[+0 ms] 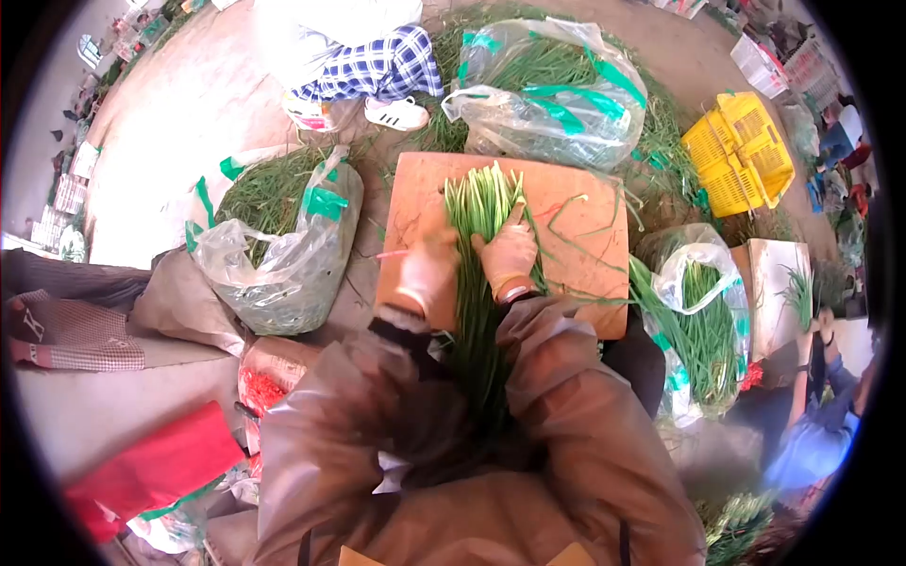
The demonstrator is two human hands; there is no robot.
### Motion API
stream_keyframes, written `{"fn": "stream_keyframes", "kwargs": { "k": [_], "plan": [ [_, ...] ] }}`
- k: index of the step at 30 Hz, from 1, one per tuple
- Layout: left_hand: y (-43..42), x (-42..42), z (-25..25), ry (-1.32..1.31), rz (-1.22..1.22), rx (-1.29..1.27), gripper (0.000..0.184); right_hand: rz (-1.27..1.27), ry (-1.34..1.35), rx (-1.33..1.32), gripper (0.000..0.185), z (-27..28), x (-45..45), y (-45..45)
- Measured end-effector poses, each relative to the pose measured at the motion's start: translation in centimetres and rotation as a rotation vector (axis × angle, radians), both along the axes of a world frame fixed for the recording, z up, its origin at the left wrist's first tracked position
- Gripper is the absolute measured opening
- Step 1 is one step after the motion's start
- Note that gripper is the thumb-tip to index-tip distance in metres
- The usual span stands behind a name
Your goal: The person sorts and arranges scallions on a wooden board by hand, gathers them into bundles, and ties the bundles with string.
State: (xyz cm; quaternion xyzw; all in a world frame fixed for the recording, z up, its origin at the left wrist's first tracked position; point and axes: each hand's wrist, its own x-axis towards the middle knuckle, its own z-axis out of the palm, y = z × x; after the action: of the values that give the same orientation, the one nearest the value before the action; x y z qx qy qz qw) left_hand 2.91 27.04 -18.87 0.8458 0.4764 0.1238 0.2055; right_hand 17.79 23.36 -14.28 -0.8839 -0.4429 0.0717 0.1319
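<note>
A bunch of long garlic chives (481,203) lies across an orange-brown board (585,255), its pale cut ends pointing away from me and its leaves trailing toward my lap. My right hand (507,253), in a pale glove, is closed around the right side of the bunch, thumb on top. At the left side of the bunch, my left hand (427,264) is smeared by motion, so its fingers cannot be made out. A thin pink strip (392,254) shows beside that hand. Loose leaves are scattered on the board's right side.
Clear plastic bags of greens stand at the left (283,274), far side (557,123) and right (703,311) of the board. Yellow crates (741,156) sit at the far right. One person in checked trousers (377,66) is opposite; another in blue (816,443) is at the right.
</note>
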Motion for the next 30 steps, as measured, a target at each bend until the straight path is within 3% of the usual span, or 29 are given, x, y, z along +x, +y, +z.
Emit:
{"fn": "stream_keyframes", "kwargs": {
  "k": [1,2,3,4,6,7,8,9,10,12,14,17,19,24,26,27,29,30],
  "plan": [
    [1.8,-1.6,-0.8,-0.302,0.053,0.260,0.027,-0.004,0.022,0.010,0.108,0.4,-0.1,-0.1],
    [2.4,-1.4,2.7,-0.313,0.292,0.156,0.018,-0.002,0.026,0.006,0.108,0.4,-0.1,-0.2],
    [3.4,-1.4,2.5,-0.203,0.309,0.142,0.015,0.006,0.036,0.010,0.108,0.4,0.0,-0.2],
    [3.3,-1.3,2.1,-0.207,0.314,0.142,0.015,0.014,0.043,0.018,0.107,0.4,0.1,-0.2],
    [3.3,-0.2,2.2,0.321,0.213,-0.096,0.029,0.007,0.025,0.024,0.107,-0.3,0.3,-0.3],
    [2.7,0.0,2.3,0.317,0.157,0.100,0.017,0.023,-0.007,0.077,0.108,-0.7,0.3,-0.5],
    [2.5,0.2,1.5,0.302,0.147,0.102,0.017,0.038,-0.043,0.130,0.108,-0.7,0.4,-0.6],
    [2.9,0.5,0.1,0.305,0.252,0.056,0.018,-0.001,0.077,0.021,0.109,1.0,0.2,-0.7],
    [3.4,1.3,-1.2,0.297,0.348,0.013,0.020,0.012,0.032,0.072,0.108,0.6,0.3,-0.8],
    [4.6,0.7,-4.0,0.288,0.168,-0.088,0.022,0.021,0.023,0.107,0.110,-0.4,0.5,-0.9],
    [3.5,0.9,-1.3,0.240,0.165,-0.078,0.024,0.035,0.075,0.144,0.112,0.3,0.6,-1.1],
    [4.3,1.1,-1.6,0.098,0.119,0.100,0.023,0.033,0.068,0.128,0.112,-0.2,0.8,-0.7],
    [4.4,0.9,-0.3,0.318,0.101,-0.110,0.021,0.031,0.071,0.112,0.111,0.1,0.7,-0.8],
    [5.5,-1.5,3.0,0.415,0.155,-0.142,0.032,0.028,0.050,0.037,0.109,0.6,0.5,-0.8],
    [5.9,-3.0,4.2,0.263,0.235,-0.230,0.039,0.032,0.049,0.049,0.112,0.3,0.5,-1.0],
    [6.9,-3.8,2.5,0.134,0.178,-0.329,0.038,0.031,0.056,0.063,0.113,0.5,0.6,-1.0],
    [6.5,-4.5,-0.4,-0.412,0.157,-0.312,0.031,0.042,0.053,0.107,0.115,0.1,0.7,-1.0],
    [5.2,-3.5,2.9,-0.519,0.212,-0.539,0.027,0.057,0.039,0.137,0.116,-0.5,0.9,-1.0]
  ]
}}
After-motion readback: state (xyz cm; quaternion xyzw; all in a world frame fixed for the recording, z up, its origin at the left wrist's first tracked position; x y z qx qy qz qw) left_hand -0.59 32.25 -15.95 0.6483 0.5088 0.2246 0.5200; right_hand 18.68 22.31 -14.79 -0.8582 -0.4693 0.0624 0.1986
